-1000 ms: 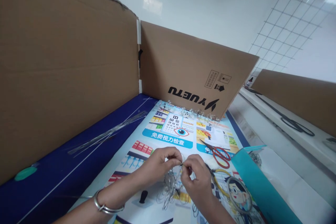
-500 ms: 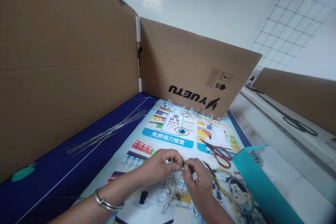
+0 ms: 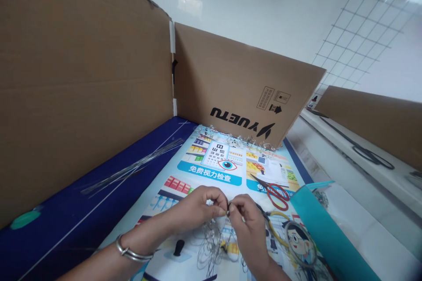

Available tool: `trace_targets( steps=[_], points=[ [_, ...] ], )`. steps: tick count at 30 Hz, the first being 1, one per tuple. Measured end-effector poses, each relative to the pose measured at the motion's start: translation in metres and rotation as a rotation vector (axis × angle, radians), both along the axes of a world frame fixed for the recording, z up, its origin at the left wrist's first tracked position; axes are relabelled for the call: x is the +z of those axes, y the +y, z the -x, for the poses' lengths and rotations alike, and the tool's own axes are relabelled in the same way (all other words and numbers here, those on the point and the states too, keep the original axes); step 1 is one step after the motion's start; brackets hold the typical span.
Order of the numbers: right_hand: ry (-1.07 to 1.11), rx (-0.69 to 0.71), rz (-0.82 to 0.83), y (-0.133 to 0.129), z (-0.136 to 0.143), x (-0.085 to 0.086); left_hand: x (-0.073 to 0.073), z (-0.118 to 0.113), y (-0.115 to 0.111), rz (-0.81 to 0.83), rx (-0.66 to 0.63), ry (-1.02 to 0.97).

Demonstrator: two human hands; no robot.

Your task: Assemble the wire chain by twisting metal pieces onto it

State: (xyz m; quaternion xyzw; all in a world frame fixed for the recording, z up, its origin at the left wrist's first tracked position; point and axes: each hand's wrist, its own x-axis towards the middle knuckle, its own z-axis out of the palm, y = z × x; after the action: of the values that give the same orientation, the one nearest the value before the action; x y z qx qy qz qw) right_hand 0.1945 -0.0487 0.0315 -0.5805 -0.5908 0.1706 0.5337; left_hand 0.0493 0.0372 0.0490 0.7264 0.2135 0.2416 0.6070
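My left hand (image 3: 206, 206) and my right hand (image 3: 247, 224) meet fingertip to fingertip over a printed poster (image 3: 211, 186). Both pinch thin wire, with a small dark bit showing between the fingertips. A tangle of thin looped wire (image 3: 211, 246) hangs or lies just below them; I cannot tell how much of it is joined to the pinched piece. Beside the right hand are yellow-handled pliers (image 3: 275, 230), their jaws partly hidden by that hand. Red-handled scissors (image 3: 277, 195) lie open a little farther away.
Straight wires (image 3: 132, 167) lie in a bundle on the blue surface at left. Wire pieces (image 3: 237, 138) line the foot of the cardboard wall (image 3: 244, 79). A wire coil (image 3: 300, 243) and a teal-edged box (image 3: 332, 228) stand at right.
The view has shifted slightly. My hands stay together, and the right hand now covers more of the pliers' jaws. The hanging wire tangle has swayed a little.
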Motion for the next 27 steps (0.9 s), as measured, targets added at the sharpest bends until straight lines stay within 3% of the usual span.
trace_targets(
  steps=[4, 6, 11, 14, 19, 27],
  points=[
    [0.268, 0.037, 0.226, 0.004, -0.004, 0.005, -0.003, -0.002, 0.000, -0.014, 0.035, -0.015],
    [0.288, 0.043, 0.259, 0.005, -0.007, 0.010, -0.006, -0.002, 0.000, 0.037, 0.031, -0.037],
    [0.055, 0.019, 0.104, 0.005, -0.006, 0.017, -0.013, -0.003, 0.001, 0.267, -0.040, -0.103],
    [-0.039, 0.021, 0.023, 0.003, -0.004, 0.016, -0.014, -0.004, 0.000, 0.323, -0.068, -0.121],
    [-0.086, 0.041, -0.045, 0.001, -0.003, 0.012, -0.010, -0.005, -0.005, 0.172, 0.025, -0.084],
    [-0.154, 0.089, 0.063, 0.003, -0.011, 0.025, -0.016, -0.007, -0.009, -0.062, 0.107, -0.068]
  ],
)
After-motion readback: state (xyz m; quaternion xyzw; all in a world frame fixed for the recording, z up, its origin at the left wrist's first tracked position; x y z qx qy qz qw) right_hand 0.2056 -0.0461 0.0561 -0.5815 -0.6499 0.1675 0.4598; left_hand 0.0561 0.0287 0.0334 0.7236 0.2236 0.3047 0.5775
